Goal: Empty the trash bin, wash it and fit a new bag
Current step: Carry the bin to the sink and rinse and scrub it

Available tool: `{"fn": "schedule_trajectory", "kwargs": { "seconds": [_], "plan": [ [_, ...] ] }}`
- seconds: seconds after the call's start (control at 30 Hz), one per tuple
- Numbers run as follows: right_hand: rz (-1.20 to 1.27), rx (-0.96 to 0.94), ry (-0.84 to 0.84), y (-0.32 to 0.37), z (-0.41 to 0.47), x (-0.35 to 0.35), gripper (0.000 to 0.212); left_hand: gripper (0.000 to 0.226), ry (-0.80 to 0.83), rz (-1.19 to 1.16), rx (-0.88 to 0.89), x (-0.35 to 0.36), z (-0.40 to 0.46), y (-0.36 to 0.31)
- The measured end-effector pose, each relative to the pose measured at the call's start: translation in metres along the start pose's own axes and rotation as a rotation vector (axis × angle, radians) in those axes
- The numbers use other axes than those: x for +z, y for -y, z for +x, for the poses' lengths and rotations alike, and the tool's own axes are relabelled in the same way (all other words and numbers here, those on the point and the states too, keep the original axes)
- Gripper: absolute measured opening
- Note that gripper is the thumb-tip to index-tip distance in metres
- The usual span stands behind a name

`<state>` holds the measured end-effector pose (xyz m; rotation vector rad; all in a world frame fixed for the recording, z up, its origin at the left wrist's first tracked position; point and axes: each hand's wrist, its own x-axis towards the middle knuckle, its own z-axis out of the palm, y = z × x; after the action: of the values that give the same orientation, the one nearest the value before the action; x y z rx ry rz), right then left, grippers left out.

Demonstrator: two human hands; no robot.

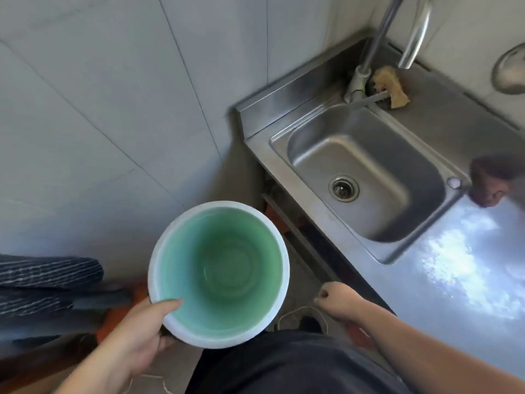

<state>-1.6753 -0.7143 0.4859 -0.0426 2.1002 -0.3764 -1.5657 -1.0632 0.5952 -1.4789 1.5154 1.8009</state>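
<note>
The left hand (142, 331) grips the green trash bin (218, 275) by its rim, thumb inside, so it stays upright. The bin looks empty, near the sink (366, 177) for washing. The right hand (336, 301) is curled and holds nothing.

Soft daylight fills the scene. White glare blooms on the steel counter (460, 268) just beyond the right hand (338, 301). Wide-angle bending curves the edges, and everything is slightly blurred.

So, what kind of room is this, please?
Most likely a small kitchen or scullery: a stainless steel sink basin set in a steel counter, a curved metal tap above it, a worn yellow sponge beside the tap, and pale wall tiles.
</note>
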Motion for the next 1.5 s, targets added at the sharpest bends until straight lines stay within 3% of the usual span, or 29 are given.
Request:
{"fn": "schedule_trajectory", "kwargs": {
  "seconds": [0.23, 0.4, 0.5, 0.57, 0.63, 0.73, 0.93, 1.13, 1.3, 1.5],
  "plan": [
    [0.093, 0.121, -0.088, 0.045, 0.002, -0.005, 0.027, 0.037, 0.364, 0.176, 0.018, 0.005, -0.004, -0.148],
    [0.146, 0.130, -0.043, 0.058, 0.000, -0.004, 0.016, 0.031, 0.610, 0.185, -0.062, 0.041, -0.023, -0.216],
    [0.216, 0.126, -0.071, 0.058, 0.002, -0.014, 0.037, 0.037, 0.717, 0.257, -0.076, 0.089, -0.030, -0.231],
    [0.225, 0.093, -0.120, 0.056, 0.002, -0.023, 0.034, 0.039, 0.724, 0.297, -0.089, 0.128, -0.033, -0.231],
    [0.210, 0.084, -0.131, 0.052, 0.002, -0.028, 0.016, 0.033, 0.729, 0.350, -0.093, 0.169, -0.037, -0.228],
    [0.221, 0.087, -0.116, 0.044, 0.005, -0.039, 0.026, 0.026, 0.727, 0.439, -0.076, 0.227, -0.037, -0.225],
    [0.237, 0.052, -0.113, 0.026, 0.018, -0.062, 0.025, 0.024, 0.692, 0.484, -0.049, 0.308, -0.021, -0.229],
    [0.301, 0.021, -0.108, 0.021, 0.018, -0.079, 0.016, 0.025, 0.556, 0.484, 0.026, 0.346, 0.002, -0.237],
    [0.338, 0.042, -0.092, 0.022, 0.017, -0.087, 0.031, 0.021, 0.469, 0.542, 0.047, 0.358, 0.033, -0.239],
    [0.455, -0.006, -0.174, 0.027, 0.004, -0.109, 0.013, 0.011, 0.428, 0.632, 0.042, 0.367, 0.078, -0.241]
  ]
}}
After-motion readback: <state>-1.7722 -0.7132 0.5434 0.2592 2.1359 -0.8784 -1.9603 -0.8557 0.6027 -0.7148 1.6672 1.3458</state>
